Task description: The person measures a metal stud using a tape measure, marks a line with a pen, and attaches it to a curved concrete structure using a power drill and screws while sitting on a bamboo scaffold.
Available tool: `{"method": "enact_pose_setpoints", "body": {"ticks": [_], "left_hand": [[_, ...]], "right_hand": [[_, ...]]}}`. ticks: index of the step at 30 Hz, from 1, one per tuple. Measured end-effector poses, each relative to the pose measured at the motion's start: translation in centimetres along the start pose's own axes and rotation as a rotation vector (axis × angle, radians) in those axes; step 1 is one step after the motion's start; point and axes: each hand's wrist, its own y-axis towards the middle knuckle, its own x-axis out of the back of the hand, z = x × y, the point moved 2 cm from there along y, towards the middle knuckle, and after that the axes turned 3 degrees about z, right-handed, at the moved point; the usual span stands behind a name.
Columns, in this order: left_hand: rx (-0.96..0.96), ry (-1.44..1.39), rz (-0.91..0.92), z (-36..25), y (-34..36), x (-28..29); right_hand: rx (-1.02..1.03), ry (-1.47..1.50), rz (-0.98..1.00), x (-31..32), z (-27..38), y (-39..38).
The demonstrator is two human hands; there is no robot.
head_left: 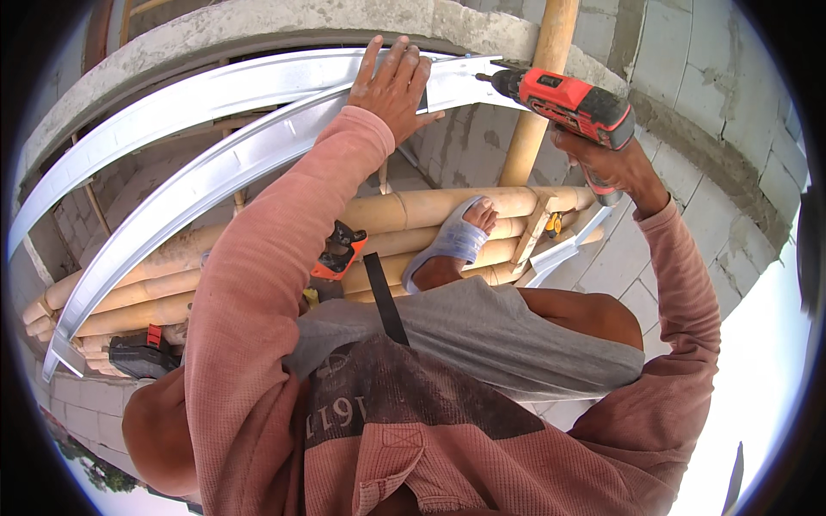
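Observation:
My left hand (391,86) lies over two overlapping silver metal channels, its fingers across them and its thumb at the lower edge, gripping them. The nearer channel (206,168) runs down to the lower left. The farther channel (163,99) follows the concrete ledge behind it. In my right hand (607,163) is a red and black cordless drill (572,103), held by its handle. Its bit points left at the channels' right end; whether the tip touches the metal, I cannot tell.
Bamboo poles (430,206) form a platform under my sandalled foot (452,241). An upright bamboo pole (523,150) stands behind the drill. A curved concrete ledge (344,24) and block walls surround me. An orange and black tool (340,254) and a black-and-red case-like object (142,351) lie on the poles.

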Motion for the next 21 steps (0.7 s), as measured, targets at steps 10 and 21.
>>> {"method": "enact_pose_setpoints", "body": {"ticks": [10,21], "left_hand": [[0.004,0.006,0.018,0.2,-0.1,0.2],[-0.001,-0.010,-0.008,0.2,-0.1,0.1]], "right_hand": [[0.014,0.052,-0.040,-0.4,0.8,-0.2],[-0.017,0.013,-0.042,-0.2,1.1,-0.2]]}}
